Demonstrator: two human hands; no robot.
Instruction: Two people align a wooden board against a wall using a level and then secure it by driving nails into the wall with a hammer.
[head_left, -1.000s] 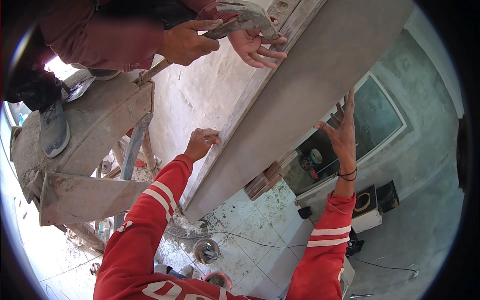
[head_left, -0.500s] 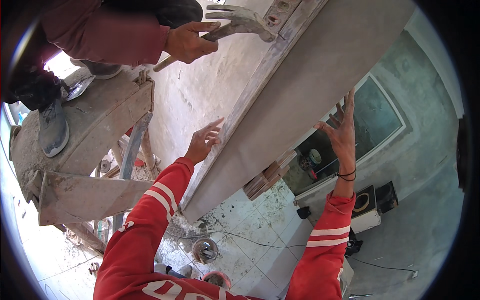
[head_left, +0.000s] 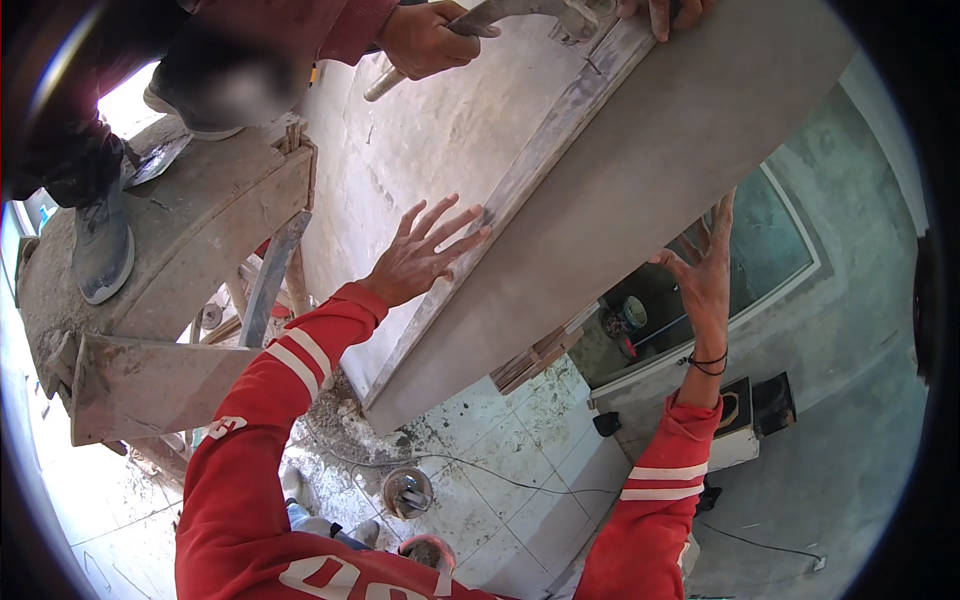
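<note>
Overhead, the left hand (head_left: 420, 255) and right hand (head_left: 700, 275), both open flat, brace the grey slab (head_left: 640, 190) against the wall (head_left: 420, 150), gripping nothing.

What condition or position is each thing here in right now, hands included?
Large grey slab: tilted, pressed against the plastered wall.
Left hand: open, fingers spread, flat on the slab's left edge.
Right hand: open, palm on the slab's right edge.
Another person's hand: closed around a metal tool at the slab's top.
Wooden platform: mortar-caked, a person standing on it.
Cable: slack on the tiled floor.
</note>
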